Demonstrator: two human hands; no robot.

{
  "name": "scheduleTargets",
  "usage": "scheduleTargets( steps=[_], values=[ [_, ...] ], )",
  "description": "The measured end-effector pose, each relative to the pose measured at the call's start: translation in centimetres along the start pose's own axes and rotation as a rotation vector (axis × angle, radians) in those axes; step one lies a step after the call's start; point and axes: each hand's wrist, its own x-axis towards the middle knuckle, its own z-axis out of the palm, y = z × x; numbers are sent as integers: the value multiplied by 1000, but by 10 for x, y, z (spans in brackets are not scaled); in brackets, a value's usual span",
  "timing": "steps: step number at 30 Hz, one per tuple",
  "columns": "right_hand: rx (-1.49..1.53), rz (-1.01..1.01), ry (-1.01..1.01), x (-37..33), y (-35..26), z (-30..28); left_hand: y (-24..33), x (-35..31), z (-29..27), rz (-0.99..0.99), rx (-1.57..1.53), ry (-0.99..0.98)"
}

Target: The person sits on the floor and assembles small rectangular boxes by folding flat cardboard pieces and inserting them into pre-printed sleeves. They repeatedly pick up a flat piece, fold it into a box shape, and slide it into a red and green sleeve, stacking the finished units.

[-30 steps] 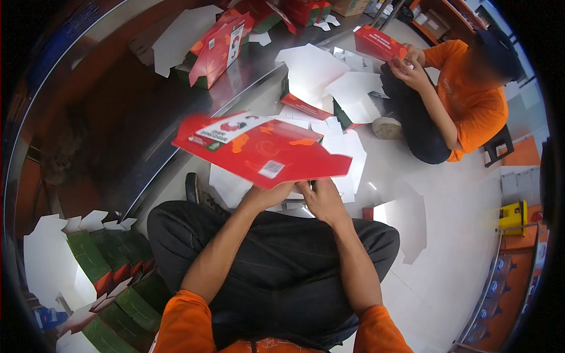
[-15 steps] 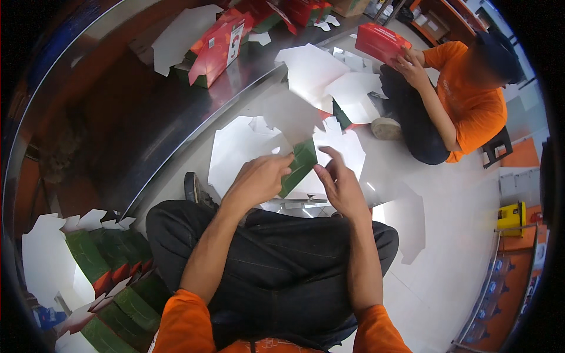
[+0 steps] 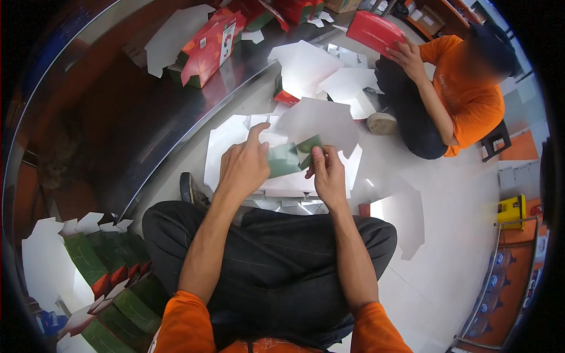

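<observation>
A partly folded carton box, green outside and white inside, stands before my crossed legs. My left hand is at the left end of its green side panel, the index finger raised and the other fingers bent against the panel. With thumb and fingers, my right hand pinches a small green corner flap at the panel's right end. Behind the panel rises a large white lid flap. White flat cardboard spreads around and under the box.
Green and red folded boxes stand in rows at my left. On a metal bench lie red cartons. Opposite, a co-worker in orange holds a red carton. Another open carton lies by my right knee.
The green panel has swung from upright slant to nearly level. My left index finger has lifted, and my right hand has closed on the corner flap, which is now bent.
</observation>
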Motion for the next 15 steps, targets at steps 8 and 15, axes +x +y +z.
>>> scheduleTargets(
  steps=[8, 15],
  values=[
    [-297, -130, -156, -14, -20, 6, -6, -6, 4, 205, -51, -5],
    [-84, -106, -320, -24, -25, 3, -2, -2, 18, 547, -76, 283]
  ],
)
